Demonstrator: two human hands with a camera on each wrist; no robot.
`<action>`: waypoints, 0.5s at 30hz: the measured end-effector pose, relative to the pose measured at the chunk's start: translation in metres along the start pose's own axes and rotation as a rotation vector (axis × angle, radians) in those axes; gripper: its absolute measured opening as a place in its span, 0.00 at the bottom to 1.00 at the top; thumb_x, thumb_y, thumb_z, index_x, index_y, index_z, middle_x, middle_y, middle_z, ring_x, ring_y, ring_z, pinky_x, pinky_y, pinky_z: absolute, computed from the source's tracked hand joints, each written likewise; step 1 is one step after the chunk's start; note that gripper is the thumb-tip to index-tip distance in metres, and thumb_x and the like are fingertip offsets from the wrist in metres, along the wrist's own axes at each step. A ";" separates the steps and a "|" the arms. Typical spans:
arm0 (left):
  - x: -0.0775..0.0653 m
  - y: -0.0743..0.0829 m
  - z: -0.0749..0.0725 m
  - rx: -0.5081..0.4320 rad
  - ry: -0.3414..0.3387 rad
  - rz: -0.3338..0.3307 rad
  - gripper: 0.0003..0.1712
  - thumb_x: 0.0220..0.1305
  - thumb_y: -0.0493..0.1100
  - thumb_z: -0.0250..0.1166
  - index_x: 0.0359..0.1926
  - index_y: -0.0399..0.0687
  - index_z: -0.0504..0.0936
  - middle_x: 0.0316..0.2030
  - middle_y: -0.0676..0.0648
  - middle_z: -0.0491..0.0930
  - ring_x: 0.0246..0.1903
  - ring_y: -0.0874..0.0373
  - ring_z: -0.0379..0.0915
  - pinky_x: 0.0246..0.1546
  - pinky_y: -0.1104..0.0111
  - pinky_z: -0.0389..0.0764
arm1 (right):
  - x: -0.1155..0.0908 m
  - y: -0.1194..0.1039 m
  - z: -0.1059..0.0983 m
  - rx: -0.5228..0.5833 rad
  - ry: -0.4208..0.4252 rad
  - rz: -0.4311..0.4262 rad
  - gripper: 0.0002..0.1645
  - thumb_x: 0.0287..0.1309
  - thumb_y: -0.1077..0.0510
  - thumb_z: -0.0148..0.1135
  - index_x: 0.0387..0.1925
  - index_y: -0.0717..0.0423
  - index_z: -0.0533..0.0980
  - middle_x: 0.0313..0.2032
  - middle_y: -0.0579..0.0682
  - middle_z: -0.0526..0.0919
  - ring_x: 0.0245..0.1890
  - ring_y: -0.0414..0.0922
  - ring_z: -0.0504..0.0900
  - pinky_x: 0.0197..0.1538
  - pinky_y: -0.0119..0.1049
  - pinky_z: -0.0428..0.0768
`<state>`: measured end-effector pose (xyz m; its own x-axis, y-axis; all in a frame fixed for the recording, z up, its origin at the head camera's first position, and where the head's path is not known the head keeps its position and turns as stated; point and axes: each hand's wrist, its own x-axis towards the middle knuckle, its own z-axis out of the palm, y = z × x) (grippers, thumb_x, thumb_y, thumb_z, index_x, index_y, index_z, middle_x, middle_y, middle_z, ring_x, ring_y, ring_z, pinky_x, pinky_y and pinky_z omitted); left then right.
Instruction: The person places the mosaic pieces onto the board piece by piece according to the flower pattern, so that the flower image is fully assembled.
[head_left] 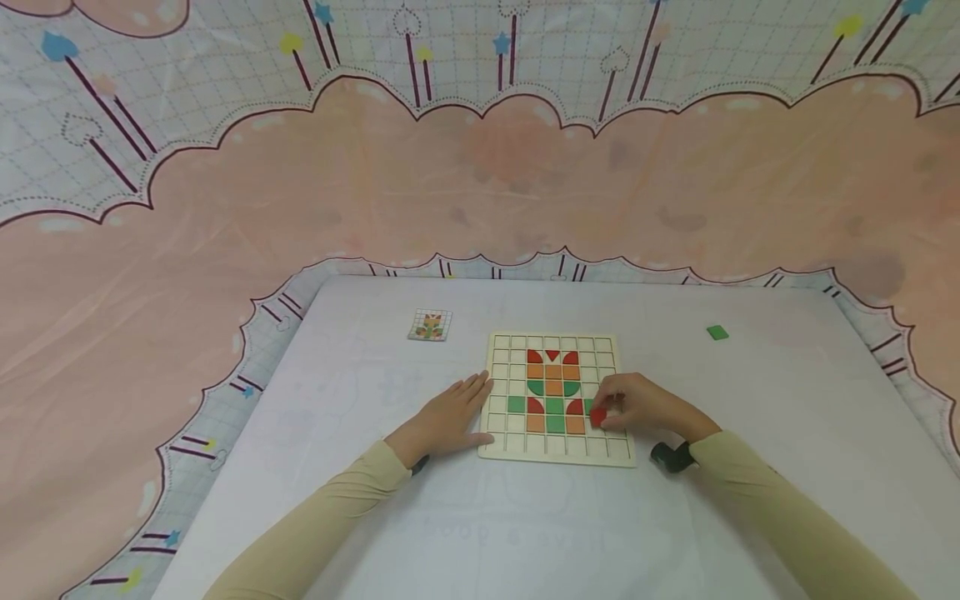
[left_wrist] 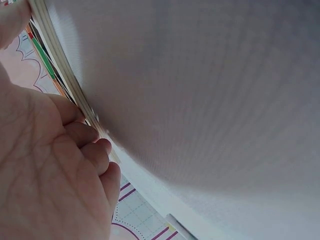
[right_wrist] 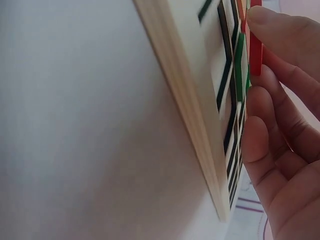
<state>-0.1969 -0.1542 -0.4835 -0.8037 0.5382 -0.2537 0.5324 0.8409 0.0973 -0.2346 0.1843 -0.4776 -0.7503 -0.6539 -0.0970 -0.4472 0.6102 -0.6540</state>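
A square wooden grid board (head_left: 555,454) lies on the white table, with red, orange and green pieces set in its cells. Against its left edge rests my left hand (head_left: 448,417), fingers fairly straight; the left wrist view shows fingertips (left_wrist: 102,145) touching the board's edge (left_wrist: 62,65). My right hand (head_left: 637,404) is over the board's right side, pinching a red piece (right_wrist: 256,42) between thumb and fingers. That red piece is just below a green tile (head_left: 588,407) in the head view. Its full outline is partly hidden by the fingers.
A small pattern card (head_left: 431,325) lies beyond the board at the left. One loose green tile (head_left: 717,332) lies at the far right. Dark wrist cameras (head_left: 672,457) sit under the wrists. Patterned cloth (head_left: 480,183) surrounds the white tabletop (head_left: 360,333).
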 end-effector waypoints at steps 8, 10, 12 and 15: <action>0.000 -0.001 0.002 0.003 0.019 0.018 0.51 0.63 0.67 0.51 0.73 0.39 0.46 0.74 0.41 0.43 0.74 0.49 0.40 0.73 0.58 0.51 | -0.002 -0.007 0.006 -0.042 -0.018 -0.021 0.09 0.45 0.58 0.73 0.32 0.48 0.83 0.32 0.40 0.79 0.30 0.36 0.70 0.31 0.24 0.72; 0.000 -0.001 0.003 0.007 0.013 0.014 0.51 0.63 0.68 0.50 0.73 0.40 0.45 0.74 0.41 0.42 0.74 0.50 0.39 0.73 0.59 0.51 | -0.002 -0.008 0.007 -0.055 -0.016 -0.024 0.09 0.44 0.57 0.73 0.32 0.48 0.83 0.31 0.40 0.79 0.29 0.36 0.70 0.30 0.24 0.71; 0.000 -0.002 0.003 0.007 0.014 0.013 0.51 0.63 0.68 0.50 0.73 0.40 0.45 0.74 0.41 0.42 0.74 0.50 0.39 0.73 0.59 0.51 | -0.003 -0.009 0.007 -0.066 -0.013 -0.021 0.10 0.44 0.57 0.74 0.32 0.48 0.83 0.30 0.40 0.78 0.29 0.36 0.70 0.30 0.24 0.71; 0.000 -0.002 0.004 0.014 0.011 0.010 0.51 0.63 0.68 0.49 0.73 0.41 0.44 0.74 0.42 0.42 0.74 0.51 0.39 0.73 0.60 0.50 | -0.003 -0.011 0.006 -0.080 -0.015 -0.012 0.10 0.44 0.57 0.74 0.32 0.49 0.83 0.30 0.40 0.77 0.29 0.37 0.70 0.30 0.24 0.71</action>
<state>-0.1969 -0.1558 -0.4873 -0.8009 0.5475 -0.2425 0.5443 0.8344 0.0862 -0.2241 0.1769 -0.4750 -0.7376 -0.6675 -0.1017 -0.4937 0.6359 -0.5932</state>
